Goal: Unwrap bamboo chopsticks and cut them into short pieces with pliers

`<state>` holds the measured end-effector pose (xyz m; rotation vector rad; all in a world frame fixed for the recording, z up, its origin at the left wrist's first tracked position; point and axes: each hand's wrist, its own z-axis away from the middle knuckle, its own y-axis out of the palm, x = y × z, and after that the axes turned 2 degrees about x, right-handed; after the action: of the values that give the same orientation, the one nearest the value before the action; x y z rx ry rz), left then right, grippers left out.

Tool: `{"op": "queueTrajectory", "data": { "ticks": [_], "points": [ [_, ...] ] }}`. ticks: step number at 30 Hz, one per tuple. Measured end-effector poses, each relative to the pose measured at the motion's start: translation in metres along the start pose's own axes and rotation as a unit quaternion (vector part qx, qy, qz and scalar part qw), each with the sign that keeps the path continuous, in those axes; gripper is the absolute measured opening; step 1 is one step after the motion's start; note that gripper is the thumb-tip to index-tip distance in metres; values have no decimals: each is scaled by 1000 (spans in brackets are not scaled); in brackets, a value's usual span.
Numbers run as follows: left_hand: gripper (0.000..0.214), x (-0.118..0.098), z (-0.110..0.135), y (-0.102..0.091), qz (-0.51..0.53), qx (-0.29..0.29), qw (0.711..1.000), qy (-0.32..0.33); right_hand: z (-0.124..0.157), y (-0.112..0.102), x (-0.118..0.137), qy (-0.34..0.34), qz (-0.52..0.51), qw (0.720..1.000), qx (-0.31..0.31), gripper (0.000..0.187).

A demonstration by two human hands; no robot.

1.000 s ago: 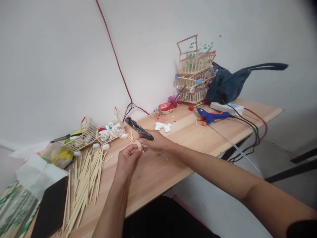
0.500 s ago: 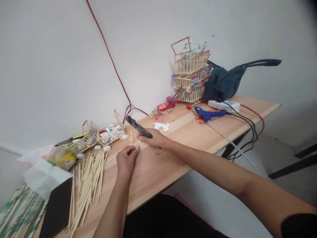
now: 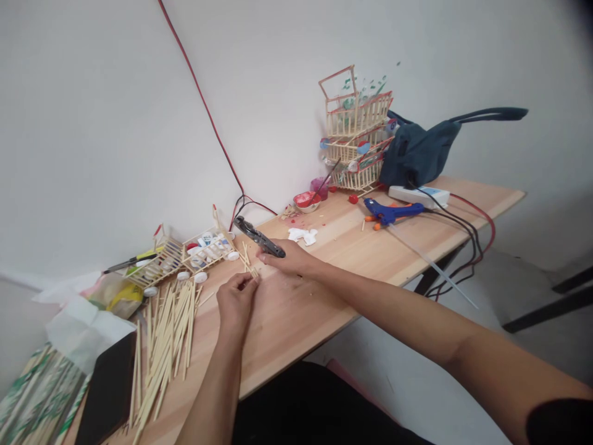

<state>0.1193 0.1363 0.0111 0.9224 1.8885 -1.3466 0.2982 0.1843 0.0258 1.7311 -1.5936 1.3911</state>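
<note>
My right hand [image 3: 291, 259] rests on the wooden table [image 3: 352, 259] and is closed round the handles of dark pliers [image 3: 257, 237], whose jaws point up and to the left. Just in front of it, my left hand [image 3: 236, 298] pinches short bamboo stick pieces [image 3: 251, 270] between fingers and thumb. A loose pile of long bamboo sticks [image 3: 167, 337] lies to the left of my left hand. Two small stick-built baskets [image 3: 185, 253] holding white bottle caps stand behind the sticks near the wall.
A stack of stick baskets [image 3: 354, 139] stands at the back beside a dark blue bag [image 3: 417, 154]. A blue glue gun [image 3: 391, 213], a white power strip [image 3: 419, 196], cables, a red paint dish [image 3: 306, 201] and a black object [image 3: 109, 389] lie on the table.
My left hand has lowered and drawn slightly left, away from the pliers, with the short sticks still pinched. The camera has shifted a little. My right hand keeps the pliers in place.
</note>
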Motion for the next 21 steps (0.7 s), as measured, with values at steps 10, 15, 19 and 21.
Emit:
{"op": "queueTrajectory", "data": {
  "ticks": [10,15,19,21],
  "points": [
    [20,-3,2,1,84,55,995,-2,1,0,0,-6,20,999,44,20],
    [24,-5,2,5,158,116,980,-36,5,-1,5,-11,68,994,84,17],
    [28,-4,1,6,186,136,971,-63,6,-3,4,-23,118,987,105,20],
    [28,-4,1,6,190,141,970,-65,6,-3,3,-28,125,986,109,22]
  ]
}}
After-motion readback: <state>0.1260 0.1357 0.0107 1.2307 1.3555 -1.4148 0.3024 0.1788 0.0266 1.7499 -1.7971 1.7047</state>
